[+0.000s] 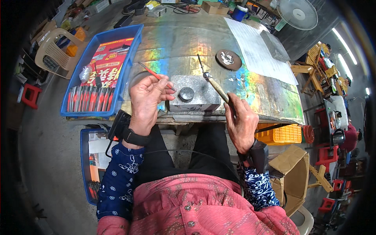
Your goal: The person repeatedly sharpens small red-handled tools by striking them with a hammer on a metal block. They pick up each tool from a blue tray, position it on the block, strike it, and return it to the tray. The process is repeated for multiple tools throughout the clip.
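Between the fingertips of my left hand (148, 94) is a slim red-handled tool (156, 75), its thin grey metal end pointing up and left; its exact kind cannot be told. My right hand (242, 119) is closed round the wooden handle of a small hammer (216, 86) with a round metal head and a long thin end pointing away. The hammer head is over the far right part of a grey metal block (176, 84) at the table's near edge. On the block rests a short, dark round metal piece (186, 94), between my hands.
Left on the table (172, 51) is a blue tray (135, 37) with several red-handled tools and red packaging (111, 58). A round brown dish (235, 64) with white bits, white sheets (250, 47) and a grey slab (274, 45) lie to the right. A fan (298, 15) stands beyond.
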A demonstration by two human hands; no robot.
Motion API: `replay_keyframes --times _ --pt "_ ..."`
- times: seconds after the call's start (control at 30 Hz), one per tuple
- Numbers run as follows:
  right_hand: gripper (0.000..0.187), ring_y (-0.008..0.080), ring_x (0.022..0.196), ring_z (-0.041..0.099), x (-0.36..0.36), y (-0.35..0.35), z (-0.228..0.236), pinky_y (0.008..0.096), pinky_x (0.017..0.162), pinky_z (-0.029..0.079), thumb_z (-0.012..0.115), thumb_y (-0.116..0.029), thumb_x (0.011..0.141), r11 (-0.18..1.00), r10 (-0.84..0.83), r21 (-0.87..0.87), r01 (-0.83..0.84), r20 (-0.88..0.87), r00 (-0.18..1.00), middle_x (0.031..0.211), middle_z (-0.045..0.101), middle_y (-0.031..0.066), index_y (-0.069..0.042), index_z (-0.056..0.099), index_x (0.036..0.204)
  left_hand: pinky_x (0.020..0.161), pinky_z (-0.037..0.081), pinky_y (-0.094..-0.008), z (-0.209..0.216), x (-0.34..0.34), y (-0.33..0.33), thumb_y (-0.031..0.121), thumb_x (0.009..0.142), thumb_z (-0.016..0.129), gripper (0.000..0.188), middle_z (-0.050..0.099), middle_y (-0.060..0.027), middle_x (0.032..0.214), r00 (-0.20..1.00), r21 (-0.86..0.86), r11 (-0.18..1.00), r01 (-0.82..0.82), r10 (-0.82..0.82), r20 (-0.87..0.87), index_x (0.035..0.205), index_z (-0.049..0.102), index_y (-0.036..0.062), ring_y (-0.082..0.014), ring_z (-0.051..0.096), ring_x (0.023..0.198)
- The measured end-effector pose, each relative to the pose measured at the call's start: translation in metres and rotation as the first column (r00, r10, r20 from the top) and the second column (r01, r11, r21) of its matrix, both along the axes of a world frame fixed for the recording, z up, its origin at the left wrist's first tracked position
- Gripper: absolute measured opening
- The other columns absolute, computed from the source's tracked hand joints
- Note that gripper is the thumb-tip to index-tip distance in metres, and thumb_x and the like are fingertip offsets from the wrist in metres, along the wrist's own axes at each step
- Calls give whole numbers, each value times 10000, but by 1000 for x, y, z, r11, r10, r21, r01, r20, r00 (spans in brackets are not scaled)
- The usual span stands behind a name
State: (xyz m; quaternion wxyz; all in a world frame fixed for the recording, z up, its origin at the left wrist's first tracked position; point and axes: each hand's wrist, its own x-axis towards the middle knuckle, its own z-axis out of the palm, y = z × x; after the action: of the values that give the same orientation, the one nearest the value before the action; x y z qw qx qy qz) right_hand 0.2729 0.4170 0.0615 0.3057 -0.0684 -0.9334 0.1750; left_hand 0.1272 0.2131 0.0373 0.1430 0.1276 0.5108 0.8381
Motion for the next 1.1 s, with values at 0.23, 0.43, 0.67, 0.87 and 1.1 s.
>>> replay_keyframes --times 0.23,0.43,0.67,0.87,1.1 --pt "514 344 814 568 -7 1 -32 435 686 468 677 -32 726 992 -70 105 66 36 997 883 519 154 -79 570 1227 658 586 -283 -2 1 -18 116 942 612 178 671 -125 903 997 -9 999 -42 42 59 1053 601 -23 -178 672 756" --pt "549 339 814 562 -16 -3 -51 427 673 472 648 3 716 981 -114 158 116 -24 993 907 516 148 -84 545 1249 605 563 -232 -8 -2 -33 103 944 607 175 671 -109 884 996 -80 993 -84 86 15 1069 601 -19 -133 659 705" --pt "483 363 841 577 -14 -11 -58 438 685 486 637 -36 802 996 -87 41 85 41 995 949 519 163 -96 524 1267 551 499 -237 -19 -19 -59 44 900 609 133 670 -88 788 916 -585 737 -339 117 -384 1011 645 -21 -124 617 632" --pt "405 394 857 580 -17 -12 -49 447 701 481 646 -132 867 994 -63 -87 72 105 993 999 524 185 -93 536 1255 663 485 -436 -31 -29 -65 88 787 688 201 629 -167 833 631 -679 225 -698 -255 -733 973 642 26 -379 616 758" --pt "401 363 887 577 -18 -9 -39 430 741 481 684 -135 835 992 -67 -95 78 110 992 984 531 175 -58 566 1210 616 498 -469 -42 -34 -50 41 799 590 38 620 -181 801 561 -638 101 -763 -388 -732 806 609 9 -375 646 749"
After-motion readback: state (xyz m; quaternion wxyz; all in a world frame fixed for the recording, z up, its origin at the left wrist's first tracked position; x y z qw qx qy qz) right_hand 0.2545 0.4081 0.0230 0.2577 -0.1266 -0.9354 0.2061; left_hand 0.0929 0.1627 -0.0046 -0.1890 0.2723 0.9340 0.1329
